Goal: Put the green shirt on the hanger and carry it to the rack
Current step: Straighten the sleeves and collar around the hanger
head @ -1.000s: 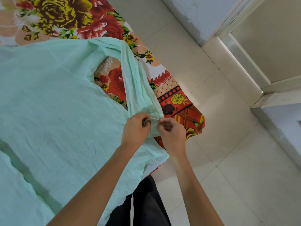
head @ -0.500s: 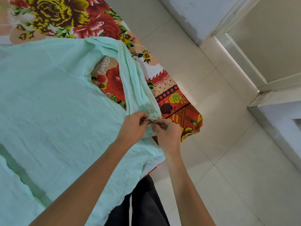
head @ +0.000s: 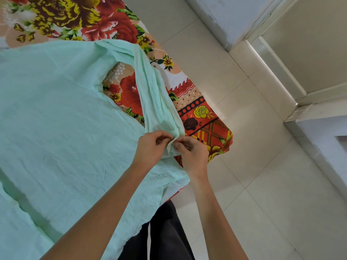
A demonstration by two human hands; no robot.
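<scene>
Lying spread out and wrinkled, the green shirt [head: 56, 119] is being supported by a surface covered with a flowered sheet [head: 204, 113], and most of the left half of the view is being taken up by it. One sleeve [head: 155, 102] is being held in a long bunched strip that runs from the shoulder near the top of the shirt down toward the near right corner of the surface. A patch of the red-flowered sheet is being left uncovered between the sleeve and the body of the shirt. The end of that sleeve is being pinched by both hands, which are touching each other there. The cloth is being gripped by the left hand [head: 150, 149] between thumb and curled fingers on the left side of the cuff. It is being gripped by the right hand [head: 191, 154] on the right side, with the fingertips curled onto the same fold. Both forearms are being stretched forward from the bottom of the view. Pale floor tiles [head: 262, 184] are being shown to the right of the surface, and dark trousers [head: 169, 231] are being seen below the shirt's near edge.
</scene>
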